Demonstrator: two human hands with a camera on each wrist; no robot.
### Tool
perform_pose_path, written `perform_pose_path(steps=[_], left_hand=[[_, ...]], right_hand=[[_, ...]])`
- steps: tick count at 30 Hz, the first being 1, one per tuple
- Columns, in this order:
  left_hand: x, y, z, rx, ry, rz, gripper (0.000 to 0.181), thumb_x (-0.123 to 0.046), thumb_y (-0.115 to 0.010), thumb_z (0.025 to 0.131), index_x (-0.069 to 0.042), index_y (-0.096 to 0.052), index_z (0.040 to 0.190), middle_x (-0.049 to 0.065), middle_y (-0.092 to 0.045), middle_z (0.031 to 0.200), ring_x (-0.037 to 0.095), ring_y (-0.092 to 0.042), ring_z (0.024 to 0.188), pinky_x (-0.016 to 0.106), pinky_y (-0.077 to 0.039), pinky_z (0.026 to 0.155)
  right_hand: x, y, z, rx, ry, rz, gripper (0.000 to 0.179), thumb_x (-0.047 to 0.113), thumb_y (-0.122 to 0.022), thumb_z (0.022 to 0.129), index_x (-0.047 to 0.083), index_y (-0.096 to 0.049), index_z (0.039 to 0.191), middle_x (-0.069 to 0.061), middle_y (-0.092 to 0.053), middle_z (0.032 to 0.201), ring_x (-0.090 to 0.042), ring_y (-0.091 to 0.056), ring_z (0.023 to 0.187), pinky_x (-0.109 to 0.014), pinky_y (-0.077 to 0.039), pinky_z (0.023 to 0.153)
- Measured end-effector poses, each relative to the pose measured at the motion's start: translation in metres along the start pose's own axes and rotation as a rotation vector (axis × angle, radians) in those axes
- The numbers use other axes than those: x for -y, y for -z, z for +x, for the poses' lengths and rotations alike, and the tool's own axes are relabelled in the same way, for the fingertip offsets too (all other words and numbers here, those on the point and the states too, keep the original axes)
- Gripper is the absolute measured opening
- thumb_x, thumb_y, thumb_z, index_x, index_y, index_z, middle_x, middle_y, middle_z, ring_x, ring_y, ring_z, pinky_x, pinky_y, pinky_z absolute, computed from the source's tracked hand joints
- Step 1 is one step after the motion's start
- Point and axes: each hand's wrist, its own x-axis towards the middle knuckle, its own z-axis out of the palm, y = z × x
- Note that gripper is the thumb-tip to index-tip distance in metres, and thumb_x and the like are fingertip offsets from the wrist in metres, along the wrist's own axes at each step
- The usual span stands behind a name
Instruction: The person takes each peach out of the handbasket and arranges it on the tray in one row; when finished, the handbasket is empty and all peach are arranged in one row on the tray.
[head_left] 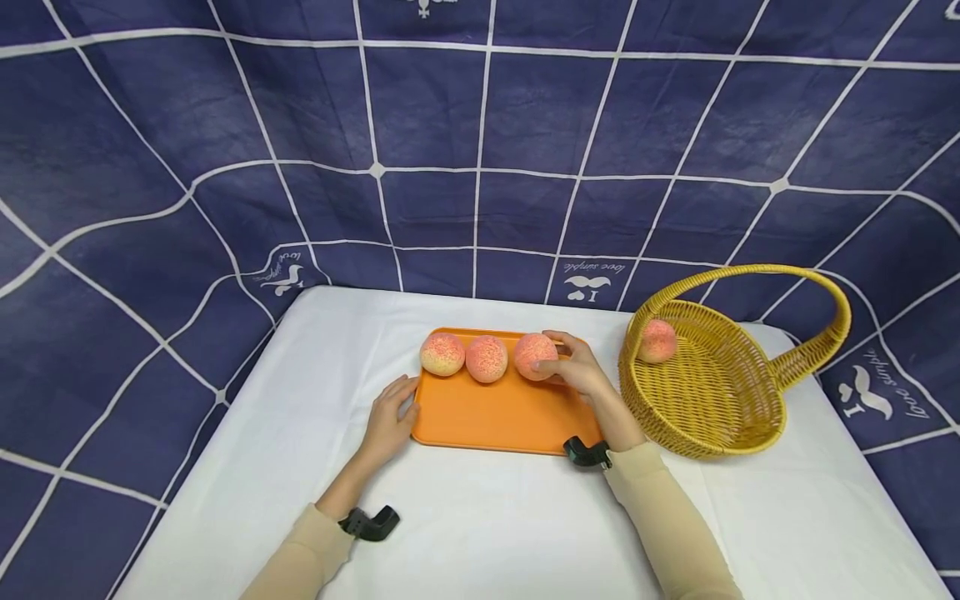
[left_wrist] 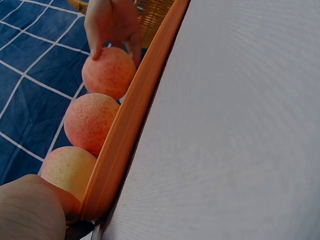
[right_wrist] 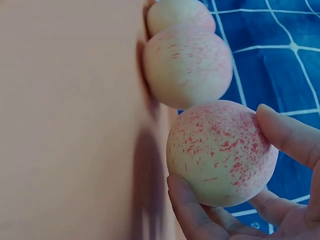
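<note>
Three pink-and-yellow peaches line the far side of an orange tray (head_left: pixel 495 417). My right hand (head_left: pixel 577 367) holds the rightmost peach (right_wrist: pixel 220 155), thumb on one side and fingers around the other. Whether that peach touches the tray I cannot tell. To its left sit the middle peach (head_left: pixel 487 359) and the yellower left peach (head_left: pixel 442 354), side by side. At the tray's left edge, my left hand (head_left: pixel 390 421) touches the rim with loosely bent fingers; part of it shows in the left wrist view, beside the left peach.
A yellow woven basket (head_left: pixel 750 446) with a tall arched handle stands right of the tray, near my right forearm. One peach (head_left: pixel 657 341) lies inside it on the left. White cloth (head_left: pixel 510 525) covers the table, and a blue checked curtain (head_left: pixel 427 108) hangs behind.
</note>
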Motion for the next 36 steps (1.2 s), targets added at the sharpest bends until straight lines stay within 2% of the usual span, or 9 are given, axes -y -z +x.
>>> perform_pose_path(steps=[7,11,21,29,36], left_hand=[[0.000,0.000,-0.002,0.007,0.008,0.003,0.044,0.000,-0.057,0.092,0.008,-0.052,0.135,0.024,-0.052,0.142,0.041,-0.037,0.140,0.062,-0.022,0.116],[0.000,-0.001,-0.002,0.003,0.007,0.005,0.044,0.001,-0.058,0.092,0.008,-0.052,0.135,0.024,-0.052,0.141,0.041,-0.038,0.140,0.061,-0.023,0.116],[-0.001,-0.003,-0.002,-0.026,-0.020,0.022,0.044,0.002,-0.059,0.090,0.010,-0.052,0.133,0.026,-0.053,0.139,0.043,-0.040,0.138,0.060,-0.026,0.116],[-0.002,-0.001,-0.002,-0.017,-0.014,0.024,0.045,0.001,-0.059,0.091,0.009,-0.052,0.134,0.025,-0.052,0.140,0.042,-0.039,0.138,0.061,-0.024,0.116],[-0.002,0.001,0.000,-0.003,-0.002,0.019,0.045,0.000,-0.059,0.091,0.009,-0.052,0.135,0.024,-0.052,0.141,0.041,-0.038,0.139,0.060,-0.024,0.117]], right_hand=[[-0.004,-0.005,0.004,-0.012,-0.033,0.025,0.067,-0.002,-0.068,0.084,0.004,-0.041,0.145,-0.022,-0.052,0.124,-0.013,-0.065,0.082,-0.041,-0.059,0.085],[-0.005,-0.008,0.005,-0.025,-0.039,0.021,0.067,-0.002,-0.069,0.084,0.005,-0.041,0.145,-0.023,-0.053,0.124,-0.013,-0.065,0.080,-0.042,-0.059,0.086],[-0.011,-0.014,0.006,-0.063,-0.032,-0.002,0.067,0.000,-0.073,0.083,0.006,-0.044,0.143,-0.025,-0.053,0.132,-0.023,-0.062,0.100,-0.040,-0.059,0.086],[-0.011,-0.016,0.007,-0.059,-0.036,0.002,0.070,0.002,-0.073,0.082,0.005,-0.041,0.144,-0.024,-0.052,0.130,-0.023,-0.061,0.098,-0.041,-0.059,0.087],[-0.009,-0.015,0.006,-0.048,-0.031,-0.042,0.071,0.002,-0.072,0.083,0.006,-0.039,0.146,-0.025,-0.050,0.133,-0.025,-0.060,0.099,-0.040,-0.059,0.088]])
